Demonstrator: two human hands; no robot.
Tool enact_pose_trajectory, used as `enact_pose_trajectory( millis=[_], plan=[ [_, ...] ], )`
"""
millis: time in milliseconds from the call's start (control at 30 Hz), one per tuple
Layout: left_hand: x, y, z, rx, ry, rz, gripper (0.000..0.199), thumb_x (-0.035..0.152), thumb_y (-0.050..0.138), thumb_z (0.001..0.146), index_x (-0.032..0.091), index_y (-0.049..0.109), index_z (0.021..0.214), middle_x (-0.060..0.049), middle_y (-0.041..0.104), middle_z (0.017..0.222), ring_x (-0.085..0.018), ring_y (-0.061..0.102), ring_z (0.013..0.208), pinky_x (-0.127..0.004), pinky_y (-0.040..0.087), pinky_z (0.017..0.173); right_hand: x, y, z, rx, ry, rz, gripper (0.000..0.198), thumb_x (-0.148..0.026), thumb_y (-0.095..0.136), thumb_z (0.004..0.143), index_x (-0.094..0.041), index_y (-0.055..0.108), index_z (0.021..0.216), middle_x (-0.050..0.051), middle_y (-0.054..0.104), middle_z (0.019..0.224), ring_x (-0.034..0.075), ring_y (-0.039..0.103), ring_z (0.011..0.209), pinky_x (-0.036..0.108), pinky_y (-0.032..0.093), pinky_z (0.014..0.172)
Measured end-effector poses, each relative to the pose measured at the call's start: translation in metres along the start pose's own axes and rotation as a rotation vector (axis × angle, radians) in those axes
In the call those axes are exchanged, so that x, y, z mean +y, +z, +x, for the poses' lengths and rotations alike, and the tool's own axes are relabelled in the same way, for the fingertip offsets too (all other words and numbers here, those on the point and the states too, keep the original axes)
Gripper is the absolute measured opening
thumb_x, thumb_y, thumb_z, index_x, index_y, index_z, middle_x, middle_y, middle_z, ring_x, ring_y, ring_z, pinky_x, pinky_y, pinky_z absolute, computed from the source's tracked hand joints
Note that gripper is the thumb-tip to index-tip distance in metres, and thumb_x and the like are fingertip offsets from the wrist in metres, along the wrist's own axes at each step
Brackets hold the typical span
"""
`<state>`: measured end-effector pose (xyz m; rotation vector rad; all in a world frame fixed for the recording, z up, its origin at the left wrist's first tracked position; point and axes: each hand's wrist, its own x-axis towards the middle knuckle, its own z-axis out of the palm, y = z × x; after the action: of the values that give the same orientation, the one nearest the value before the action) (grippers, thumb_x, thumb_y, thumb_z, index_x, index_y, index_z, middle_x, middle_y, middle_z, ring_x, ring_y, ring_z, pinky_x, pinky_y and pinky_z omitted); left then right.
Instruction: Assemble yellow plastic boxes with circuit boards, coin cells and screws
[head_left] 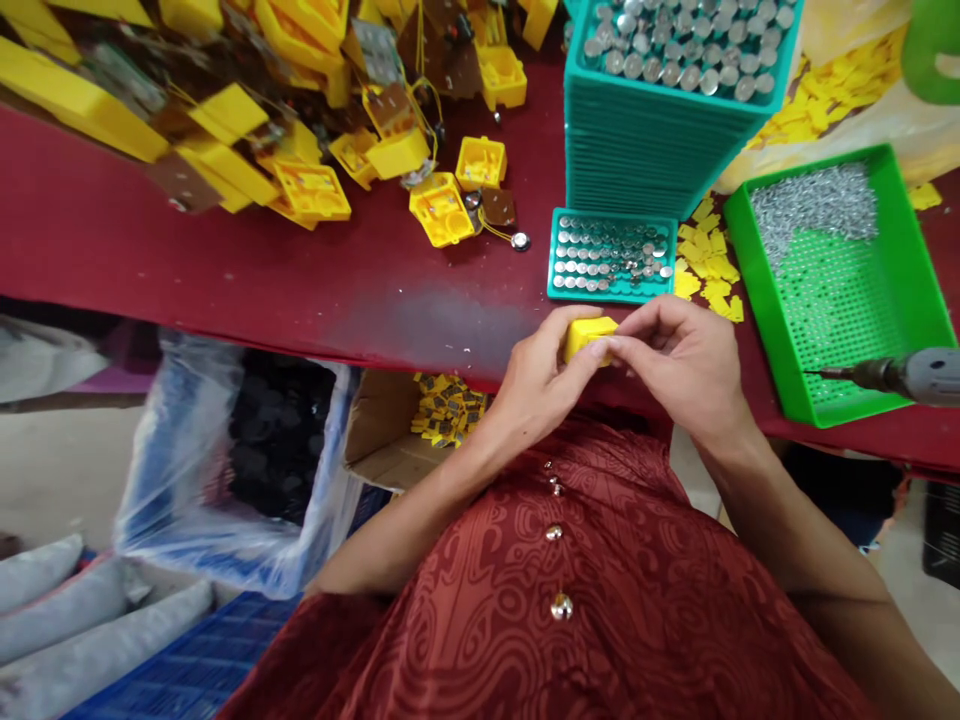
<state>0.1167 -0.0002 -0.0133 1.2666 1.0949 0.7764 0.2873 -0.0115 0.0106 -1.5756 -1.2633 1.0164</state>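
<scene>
My left hand (pixel 541 372) is closed around a small yellow plastic case (pixel 588 334) at the table's front edge. At the case's right side, my right hand (pixel 686 362) has thumb and fingers pinched together; what lies between these fingertips is hidden. Just beyond my hands is a small teal tray (pixel 553 284) with rows of silver button cells (pixel 583 268). Small flat yellow plastic pieces (pixel 705 255) lie in a loose pile right of that tray.
A tall stack of teal trays (pixel 622 150) stands behind. On the right, a green basket (pixel 817 395) holds small metal screws (pixel 832 200), with an electric screwdriver (pixel 900 376) over it. Open yellow cases with wires (pixel 442 210) heap at left. Below are a lined blue crate (pixel 150 490) and a cardboard box (pixel 375 425).
</scene>
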Motion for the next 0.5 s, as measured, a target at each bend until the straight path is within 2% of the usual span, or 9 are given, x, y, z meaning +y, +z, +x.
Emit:
enact_pose_trajectory(
  millis=[133,200,333,433,500],
  plan=[
    [0.002,-0.001,0.002,0.0,-0.06,-0.145,0.037,0.047,0.071,0.098,0.017,0.07,0.121,-0.01,0.081,0.116,-0.02,0.077,0.098,-0.031,0.064,0.085,-0.007,0.0,-0.002,0.05,-0.102,-0.153,0.016,-0.022,0.08,0.079,-0.018,0.065,0.075,-0.003,0.067,0.071,0.009,0.058,0.063,0.024,0.047,0.062],
    [0.004,-0.001,0.002,-0.01,-0.116,-0.253,0.04,0.05,0.072,0.098,0.017,0.068,0.121,-0.011,0.082,0.118,-0.021,0.079,0.098,-0.031,0.066,0.082,-0.006,0.0,-0.001,0.068,-0.118,-0.151,0.017,-0.027,0.081,0.079,-0.019,0.067,0.081,-0.002,0.07,0.077,0.009,0.059,0.065,0.024,0.048,0.064],
    [0.005,-0.001,-0.002,-0.012,-0.127,-0.312,0.04,0.051,0.074,0.096,0.019,0.067,0.119,-0.011,0.08,0.124,-0.021,0.078,0.101,-0.034,0.068,0.086,0.003,-0.001,0.001,-0.068,-0.018,-0.025,0.026,-0.038,0.077,0.082,-0.018,0.076,0.099,0.004,0.077,0.09,0.013,0.068,0.073,0.027,0.055,0.066],
    [0.003,-0.004,-0.005,-0.076,-0.076,-0.26,0.043,0.044,0.08,0.092,0.019,0.067,0.123,-0.009,0.077,0.125,-0.02,0.074,0.108,-0.033,0.063,0.095,0.006,-0.003,-0.001,-0.162,0.068,0.009,0.029,-0.041,0.077,0.08,-0.017,0.076,0.097,0.005,0.077,0.088,0.015,0.07,0.074,0.028,0.055,0.065],
    [0.001,-0.007,-0.007,-0.119,-0.052,-0.185,0.045,0.039,0.082,0.089,0.019,0.066,0.126,-0.008,0.076,0.121,-0.018,0.072,0.105,-0.03,0.06,0.093,0.007,-0.003,-0.004,-0.19,0.146,0.052,0.033,-0.044,0.08,0.075,-0.017,0.073,0.093,0.006,0.078,0.088,0.015,0.07,0.074,0.028,0.055,0.065]
  ],
)
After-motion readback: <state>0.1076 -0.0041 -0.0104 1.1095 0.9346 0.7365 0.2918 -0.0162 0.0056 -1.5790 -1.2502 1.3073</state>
